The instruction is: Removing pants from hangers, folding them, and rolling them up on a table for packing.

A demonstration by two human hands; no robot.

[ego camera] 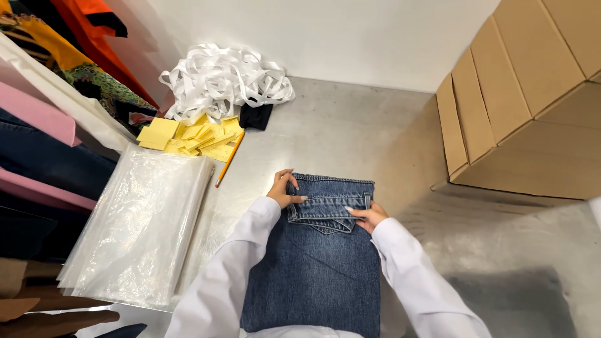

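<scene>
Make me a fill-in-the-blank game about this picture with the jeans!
1. Both hands, the left hand and the right hand, rest on folded blue ____.
2. The pencil beside the yellow paper tags is coloured ____.
3. The tangled pile of ribbon by the wall is ____.
4. The big box on the right side of the table is made of ____.

Missing words: jeans; orange; white; cardboard
</scene>
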